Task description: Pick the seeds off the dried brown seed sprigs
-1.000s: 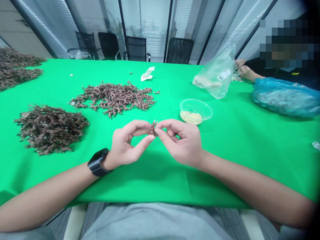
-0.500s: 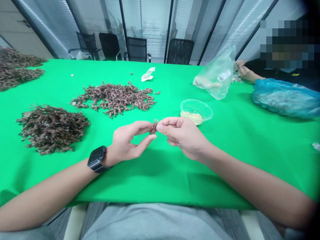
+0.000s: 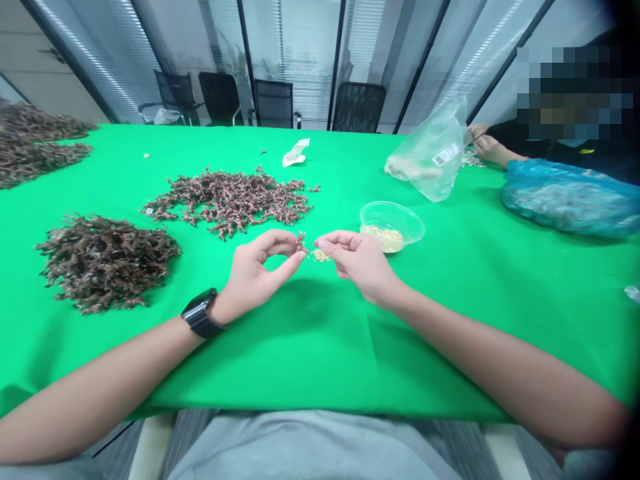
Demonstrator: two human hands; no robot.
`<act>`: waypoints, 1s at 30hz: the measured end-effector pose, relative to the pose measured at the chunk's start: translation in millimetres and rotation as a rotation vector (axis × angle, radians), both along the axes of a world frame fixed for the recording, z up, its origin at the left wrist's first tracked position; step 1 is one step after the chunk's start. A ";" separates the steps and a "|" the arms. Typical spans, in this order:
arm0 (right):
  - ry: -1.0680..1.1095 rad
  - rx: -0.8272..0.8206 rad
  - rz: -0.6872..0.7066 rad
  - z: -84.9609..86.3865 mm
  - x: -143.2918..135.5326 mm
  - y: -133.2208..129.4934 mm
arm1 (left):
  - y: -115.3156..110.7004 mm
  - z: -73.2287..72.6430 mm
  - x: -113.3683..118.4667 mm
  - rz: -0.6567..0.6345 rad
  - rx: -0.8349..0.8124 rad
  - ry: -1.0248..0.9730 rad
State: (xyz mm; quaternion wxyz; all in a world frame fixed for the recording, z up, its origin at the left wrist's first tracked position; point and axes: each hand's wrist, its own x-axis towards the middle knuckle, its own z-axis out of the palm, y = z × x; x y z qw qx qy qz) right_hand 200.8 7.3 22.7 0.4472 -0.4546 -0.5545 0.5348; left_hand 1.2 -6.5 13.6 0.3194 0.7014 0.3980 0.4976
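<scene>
My left hand (image 3: pixel 265 263), with a dark watch (image 3: pixel 201 313) on its wrist, pinches a small brown spiky piece (image 3: pixel 301 240) between thumb and fingertips. Facing it a short gap away is my right hand (image 3: pixel 357 260), thumb and forefinger pressed together; whatever they hold is too small to make out. Between the two hands a little heap of gold bits (image 3: pixel 321 255) lies on the green cloth. Just behind my right hand stands a clear plastic bowl (image 3: pixel 407 223) with more gold bits in its bottom.
Brown pieces form a spread pile (image 3: pixel 240 200) ahead and a dense pile (image 3: pixel 107 263) at left; more (image 3: pixel 40 143) lie far left. A crumpled white paper (image 3: pixel 296 153), a clear bag (image 3: pixel 433 157) and a blue bag (image 3: pixel 570 200) lie beyond. A co-worker's hands (image 3: pixel 485 143) are at far right.
My right hand has come away from the brown piece, leaving a gap. My left hand keeps the piece and has shifted slightly left. The gold heap between them now shows.
</scene>
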 end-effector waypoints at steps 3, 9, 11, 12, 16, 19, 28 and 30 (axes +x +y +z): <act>-0.220 0.336 -0.068 -10.2 1.2 -0.3 | 2.6 -2.1 1.2 -0.056 -0.108 -0.103; -0.547 0.965 -0.136 -17.4 7.2 -2.4 | 2.2 -5.2 4.0 -0.174 -0.306 -0.269; -0.583 1.076 -0.123 -18.2 9.2 -0.8 | 1.6 -5.3 4.3 -0.190 -0.335 -0.283; -0.591 1.121 -0.110 -18.5 10.0 0.0 | 1.2 -5.2 4.4 -0.193 -0.342 -0.285; -0.618 1.210 -0.073 -20.2 12.8 2.2 | 0.0 -4.7 5.0 -0.190 -0.354 -0.285; -0.641 1.225 -0.057 -21.7 14.1 2.9 | -0.8 -4.3 5.4 -0.197 -0.358 -0.291; -0.629 1.240 -0.037 -22.8 14.4 3.0 | -3.6 -0.4 6.7 -0.203 -0.364 -0.264; -0.606 1.223 -0.035 -22.7 13.0 1.7 | -4.7 0.3 7.3 -0.203 -0.360 -0.258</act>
